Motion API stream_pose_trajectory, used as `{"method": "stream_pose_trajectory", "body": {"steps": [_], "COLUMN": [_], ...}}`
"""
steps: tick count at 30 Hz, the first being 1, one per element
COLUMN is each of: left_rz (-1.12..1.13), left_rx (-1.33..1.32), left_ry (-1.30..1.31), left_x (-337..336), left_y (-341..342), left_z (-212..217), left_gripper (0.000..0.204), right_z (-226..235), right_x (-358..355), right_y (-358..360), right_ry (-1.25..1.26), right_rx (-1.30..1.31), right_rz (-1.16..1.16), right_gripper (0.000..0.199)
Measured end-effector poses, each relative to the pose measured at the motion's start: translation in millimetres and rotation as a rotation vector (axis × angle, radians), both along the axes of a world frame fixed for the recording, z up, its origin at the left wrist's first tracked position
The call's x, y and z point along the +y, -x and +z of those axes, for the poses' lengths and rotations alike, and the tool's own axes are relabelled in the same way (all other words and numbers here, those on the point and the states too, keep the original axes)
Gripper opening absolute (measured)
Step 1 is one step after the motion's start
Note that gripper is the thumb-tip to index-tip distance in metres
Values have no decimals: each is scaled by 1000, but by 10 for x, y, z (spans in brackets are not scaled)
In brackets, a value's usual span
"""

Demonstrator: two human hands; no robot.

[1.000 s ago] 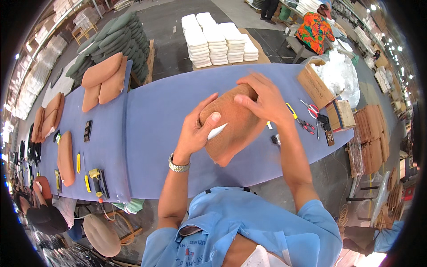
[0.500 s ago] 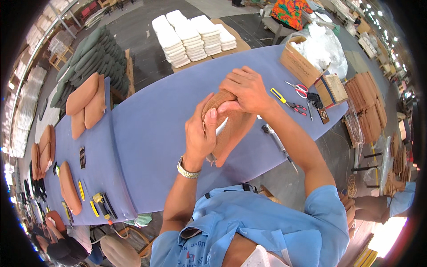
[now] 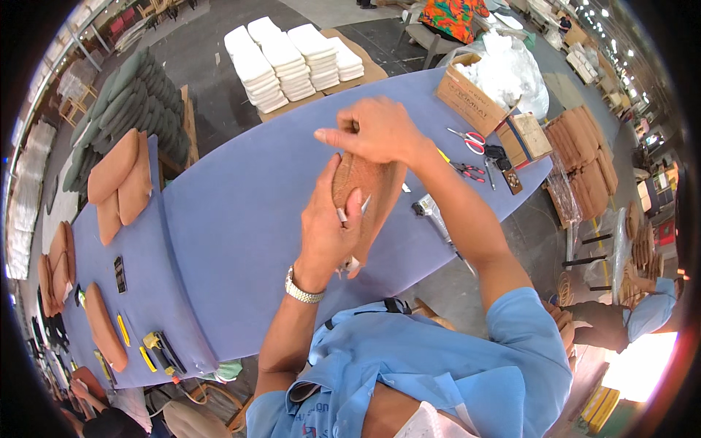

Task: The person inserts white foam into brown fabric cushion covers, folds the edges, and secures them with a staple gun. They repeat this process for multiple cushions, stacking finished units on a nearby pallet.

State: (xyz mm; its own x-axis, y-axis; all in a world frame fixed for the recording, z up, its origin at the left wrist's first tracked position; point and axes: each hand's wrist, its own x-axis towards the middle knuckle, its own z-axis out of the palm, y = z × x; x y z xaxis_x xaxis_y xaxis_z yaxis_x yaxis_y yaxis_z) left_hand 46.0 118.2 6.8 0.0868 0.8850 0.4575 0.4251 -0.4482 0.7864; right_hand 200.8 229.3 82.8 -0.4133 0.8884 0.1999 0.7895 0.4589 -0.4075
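Observation:
A tan-brown cushion cover is held upright over the long blue table. My left hand grips its near side from below, thumb across the fabric, with a bit of white filling showing at the edge. My right hand pinches the cover's top edge, index finger stretched to the left. A metal watch sits on my left wrist.
Red-handled scissors, a second pair, a metal stapler tool and cardboard boxes lie at the right. Tan cushions and yellow tools rest at the left. White foam stacks stand beyond the table.
The cushion cover has been turned from lying flat to standing on edge. My right hand moved to its top edge and my left hand slid under its near side.

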Motion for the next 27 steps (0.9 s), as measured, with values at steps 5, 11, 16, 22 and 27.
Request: {"method": "stream_pose_trajectory", "body": {"steps": [5,11,16,22,27], "left_rz": [-46,-70,-129,-253,-79], "left_rx": [-101,-159,-148,-301,-205], "left_ry": [-46,-168,-189,23,402], "left_x": [-44,-26,-84,-287,-536], "left_y": [-99,-164,-185,-115,-136], "left_z": [-56,-107,-28,-870,-806], "left_gripper": [72,76,72,69,55], "right_z": [-214,-625,-820,-898,-854], "right_x": [87,97,-5,105,183], "right_y": [-38,-132,-340,-455,-474], "right_ry": [16,-215,-88,-135,-149], "right_rx": [624,981,999,1047,961], "right_rz": [-106,-205,-250,-266,-314], "right_gripper": [58,58,59,63,73]}}
